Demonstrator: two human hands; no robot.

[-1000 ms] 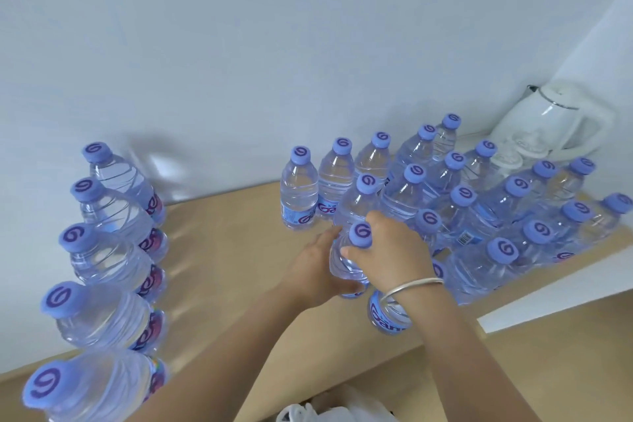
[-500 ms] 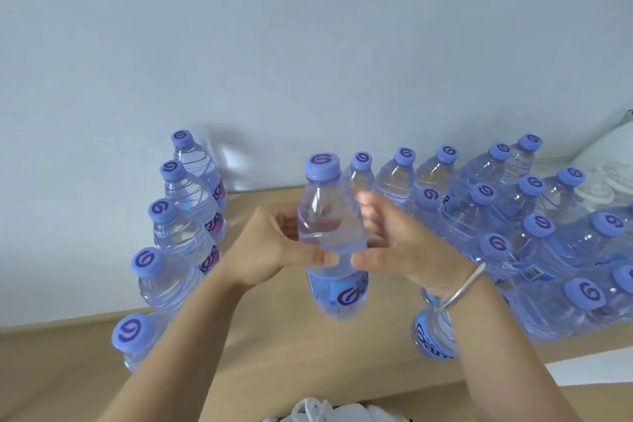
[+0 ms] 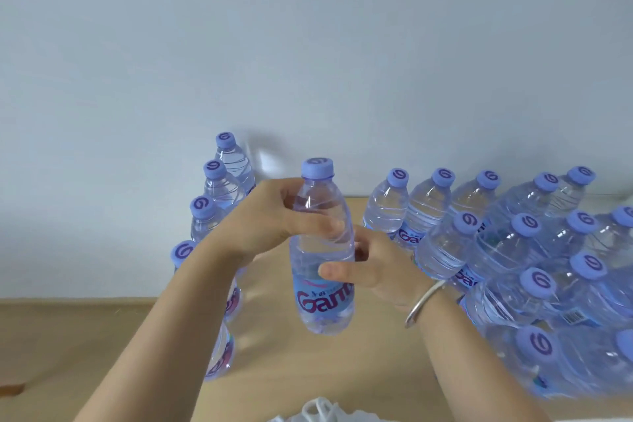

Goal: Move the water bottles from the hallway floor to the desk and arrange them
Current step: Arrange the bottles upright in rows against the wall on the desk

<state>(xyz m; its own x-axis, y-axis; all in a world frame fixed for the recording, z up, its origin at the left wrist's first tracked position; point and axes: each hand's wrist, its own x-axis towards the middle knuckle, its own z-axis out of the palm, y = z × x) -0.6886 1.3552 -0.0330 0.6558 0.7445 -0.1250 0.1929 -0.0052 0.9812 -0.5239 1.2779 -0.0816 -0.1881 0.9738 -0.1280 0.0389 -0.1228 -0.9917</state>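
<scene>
- Head view: both bare hands hold one clear plastic water bottle [image 3: 322, 250] with a lilac screw cap and a blue label, upright and raised above the light wooden desk [image 3: 102, 353].
- Left hand [image 3: 270, 226] is wrapped around the bottle's upper body just below the shoulder, thumb across the front.
- Right hand [image 3: 373, 271] grasps the bottle lower down, thumb pressed on the front above the label; a silver bangle [image 3: 423, 301] sits on that wrist.
- Row of matching bottles [image 3: 219, 195] stands to the left, running from the white wall [image 3: 308, 44] toward the camera, partly hidden by the left forearm.
- Large cluster of matching bottles [image 3: 513, 250] stands packed close together on the right of the desk.
- White crumpled thing [image 3: 318, 411] shows at the bottom edge; what it is cannot be told.
</scene>
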